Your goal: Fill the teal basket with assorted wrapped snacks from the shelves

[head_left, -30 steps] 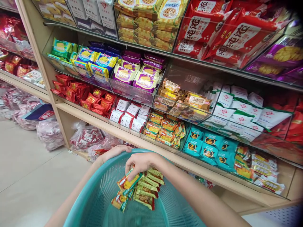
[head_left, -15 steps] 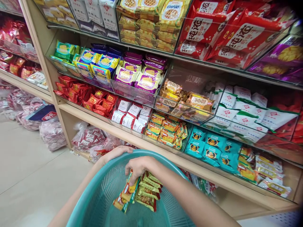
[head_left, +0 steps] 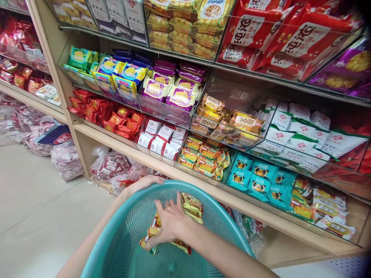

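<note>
A teal plastic basket (head_left: 113, 235) with slotted sides stands below the shelves. My left hand (head_left: 145, 183) is closed over its far-left rim. Inside the basket, my right hand (head_left: 172, 223) lies spread over a small pile of snack packets, thumb toward me and fingers pointing away. Yellow-green packets (head_left: 191, 204) stick out beyond the fingers on the right. Near the thumb, an orange-and-green packet (head_left: 150, 233) shows on the left. The palm hides the middle of the pile.
Shelves with clear bins rise ahead. The low row holds red packets (head_left: 123, 122), white packets (head_left: 159, 143), orange packets (head_left: 204, 156) and teal packets (head_left: 256, 177). Bagged goods (head_left: 109, 166) sit under the lowest shelf. Tiled floor (head_left: 37, 193) lies at left.
My right hand has opened from a grasp on the packets and now spreads across them, nearer to me. The far packets now lie farther from me in the basket. My left hand stays on the rim.
</note>
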Demonstrator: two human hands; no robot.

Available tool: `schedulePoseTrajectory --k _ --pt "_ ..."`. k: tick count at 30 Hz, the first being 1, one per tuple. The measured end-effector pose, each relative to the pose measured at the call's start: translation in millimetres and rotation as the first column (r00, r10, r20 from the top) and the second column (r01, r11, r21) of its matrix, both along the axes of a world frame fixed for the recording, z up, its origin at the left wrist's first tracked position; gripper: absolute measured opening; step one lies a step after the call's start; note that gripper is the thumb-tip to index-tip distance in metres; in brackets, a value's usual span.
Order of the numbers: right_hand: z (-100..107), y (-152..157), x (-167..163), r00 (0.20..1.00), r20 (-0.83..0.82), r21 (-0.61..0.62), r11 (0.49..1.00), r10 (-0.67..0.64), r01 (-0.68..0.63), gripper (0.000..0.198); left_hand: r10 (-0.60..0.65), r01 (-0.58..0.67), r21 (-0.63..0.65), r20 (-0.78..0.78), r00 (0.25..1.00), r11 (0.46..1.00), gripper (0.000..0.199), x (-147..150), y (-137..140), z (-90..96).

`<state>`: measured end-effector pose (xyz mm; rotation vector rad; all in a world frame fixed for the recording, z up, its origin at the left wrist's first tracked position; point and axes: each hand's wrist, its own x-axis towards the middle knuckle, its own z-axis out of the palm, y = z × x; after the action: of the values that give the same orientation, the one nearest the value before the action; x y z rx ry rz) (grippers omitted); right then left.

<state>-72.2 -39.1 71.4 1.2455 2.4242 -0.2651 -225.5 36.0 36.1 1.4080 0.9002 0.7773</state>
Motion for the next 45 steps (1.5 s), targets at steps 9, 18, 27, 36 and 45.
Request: schedulePoseTrajectory --k 9,18,27,36,45 --pt "-21.6 -4.7 5.0 0.999 -0.039 0.110 0.994 0.023 -0.018 0.113 -0.033 0.033 0.008 0.029 0.999 0.999 0.030 -3.3 7.2 -12.6" --pt "-25.6 -18.7 0.2 0.996 -0.084 0.155 0.987 -0.017 0.030 0.105 -0.030 0.029 0.010 0.014 0.999 1.000 0.032 -3.5 7.5 -13.6" --pt "-35.9 -41.3 -10.1 0.997 -0.018 0.237 0.969 -0.073 0.075 0.114 -0.046 0.046 -0.024 0.022 0.999 0.999 0.032 -2.6 5.3 -9.1" --pt "-43.7 -38.1 -2.5 0.989 -0.098 0.278 0.951 -0.108 0.131 0.109 -0.024 0.024 -0.008 0.023 0.999 1.000 0.028 -3.6 6.6 -13.5" --pt "-46.7 -42.8 -2.5 0.989 -0.122 0.276 0.955 -0.081 0.112 0.111 -0.013 0.014 0.018 -0.008 1.000 1.000 0.029 -4.8 9.1 -15.8"
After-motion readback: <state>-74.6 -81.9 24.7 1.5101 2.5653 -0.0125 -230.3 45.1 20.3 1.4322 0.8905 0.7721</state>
